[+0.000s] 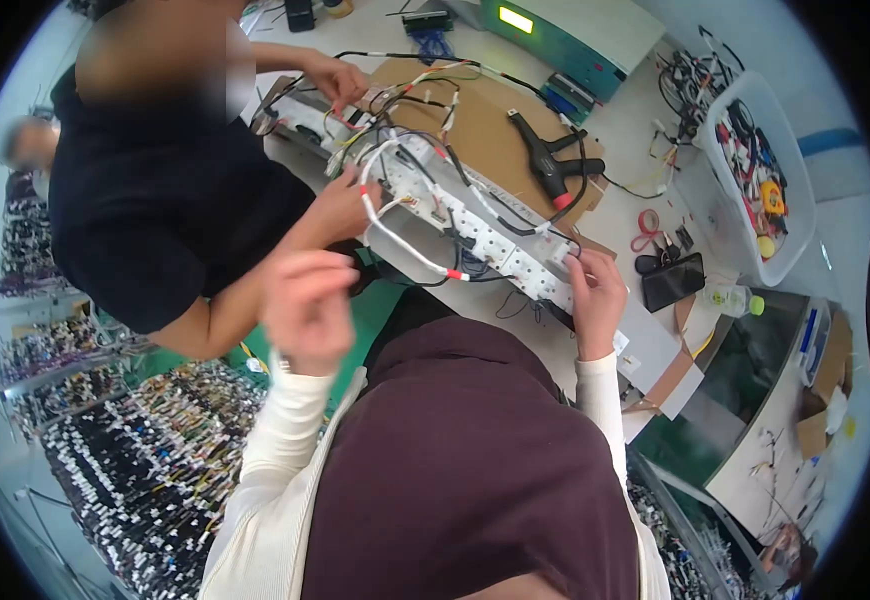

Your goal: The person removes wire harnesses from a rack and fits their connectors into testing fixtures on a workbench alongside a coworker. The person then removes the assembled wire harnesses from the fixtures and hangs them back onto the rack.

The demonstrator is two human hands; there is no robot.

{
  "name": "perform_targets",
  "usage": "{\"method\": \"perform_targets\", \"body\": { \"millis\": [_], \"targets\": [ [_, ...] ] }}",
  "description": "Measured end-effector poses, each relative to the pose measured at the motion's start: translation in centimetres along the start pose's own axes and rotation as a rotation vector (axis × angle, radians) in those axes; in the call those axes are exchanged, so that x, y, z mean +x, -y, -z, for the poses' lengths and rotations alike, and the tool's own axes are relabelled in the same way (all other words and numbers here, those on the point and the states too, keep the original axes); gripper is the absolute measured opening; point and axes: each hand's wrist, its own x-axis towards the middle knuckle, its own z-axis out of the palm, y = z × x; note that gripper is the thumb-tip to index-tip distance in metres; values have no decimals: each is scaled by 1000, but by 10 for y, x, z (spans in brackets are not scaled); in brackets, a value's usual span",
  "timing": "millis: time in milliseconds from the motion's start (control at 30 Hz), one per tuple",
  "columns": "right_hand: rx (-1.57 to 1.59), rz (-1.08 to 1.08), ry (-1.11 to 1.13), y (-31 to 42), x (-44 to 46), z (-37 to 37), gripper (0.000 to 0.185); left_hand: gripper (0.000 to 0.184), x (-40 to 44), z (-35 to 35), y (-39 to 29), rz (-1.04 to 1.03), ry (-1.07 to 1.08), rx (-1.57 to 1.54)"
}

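Note:
A long white perforated metal frame (pixel 495 245) lies diagonally on the table, with black, white and red-banded cables (pixel 380 220) looped over it. My right hand (pixel 597 290) is at the frame's right end, fingers closed on its edge near a thin black wire. My left hand (pixel 310 305), blurred by motion, is raised in front of the frame's left part, its fingers curled; whether anything is in it is not clear. A co-worker's two hands touch the wires and connectors at the frame's left part, one hand (pixel 335 80) behind it and the other (pixel 340 205) in front.
Behind the frame are brown cardboard (pixel 495 130), a black tool with a red tip (pixel 550 165) and a green-fronted device (pixel 555 50). To the right are a bin of parts (pixel 790 200), a phone (pixel 673 282) and a bottle (pixel 733 299). The co-worker (pixel 175 200) stands at left.

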Motion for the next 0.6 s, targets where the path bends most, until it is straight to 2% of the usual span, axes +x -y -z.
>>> {"method": "perform_targets", "body": {
  "millis": [67,100,167,200,267,333,400,467,600],
  "targets": [
    [13,-8,-12,2,0,-1,14,24,-31,-24,1,45,151,-108],
    [4,2,-3,4,1,-1,14,23,-53,-41,7,132,202,-236],
    [9,-3,0,8,0,0,15,15,-90,-65,19,304,239,-365],
    [-2,5,6,8,0,0,15,15,-106,-73,32,311,227,-371],
    [-2,-6,-8,7,-1,-2,15,13,-127,-91,60,938,48,-515],
    [-3,-5,-8,6,-1,-2,15,12,-134,-103,95,971,38,-490],
    [-3,-3,-13,7,-1,-3,15,12,-136,-110,116,999,206,-456],
    [-7,1,-21,8,-2,-2,15,11,-137,-114,120,1015,205,-508],
    [-33,20,-49,6,0,-2,15,9,-133,-113,97,992,362,-672]
  ]
}}
